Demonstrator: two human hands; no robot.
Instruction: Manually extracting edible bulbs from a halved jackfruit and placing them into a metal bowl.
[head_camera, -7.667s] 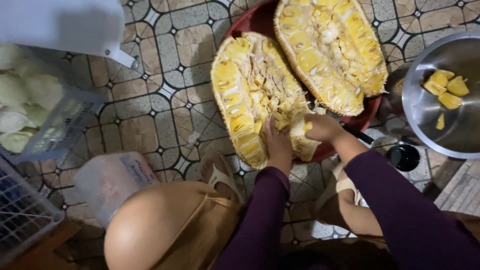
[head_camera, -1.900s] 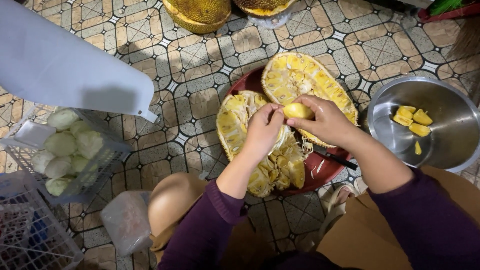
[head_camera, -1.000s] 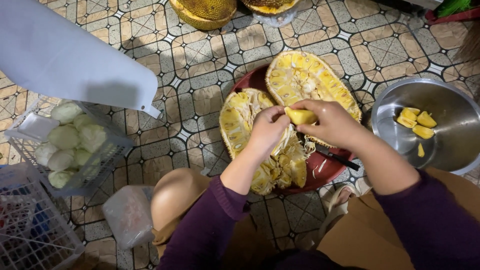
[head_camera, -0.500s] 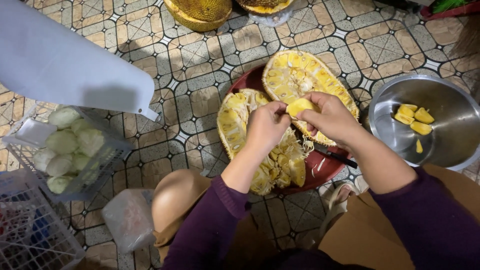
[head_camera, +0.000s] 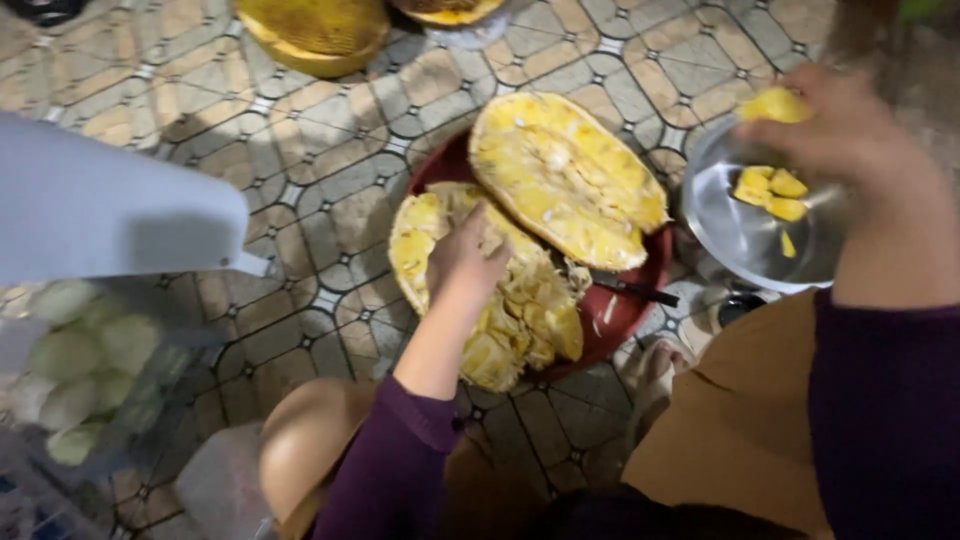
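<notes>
Two halves of a cut jackfruit lie in a dark red tray (head_camera: 620, 318) on the tiled floor. My left hand (head_camera: 465, 262) rests on the nearer jackfruit half (head_camera: 510, 320), fingers bent into its yellow flesh. The farther jackfruit half (head_camera: 565, 175) lies beside it, cut side up. My right hand (head_camera: 835, 125) is raised over a steel bowl (head_camera: 735, 240) and holds a yellow jackfruit piece (head_camera: 775, 103). Several yellow pieces (head_camera: 770, 190) lie in the bowl. A dark knife (head_camera: 635, 290) lies in the tray between the fruit and the bowl.
A clear bag of pale green pieces (head_camera: 85, 365) sits at the left beside a wire basket. A pale plastic object (head_camera: 110, 210) juts in from the left. More yellow-green fruit (head_camera: 315, 30) lies at the top. My knees (head_camera: 310, 440) flank the tray.
My right hand has carried the yellow piece from the jackfruit halves over to the steel bowl. My left hand stays on the nearer half. The view has moved closer.
</notes>
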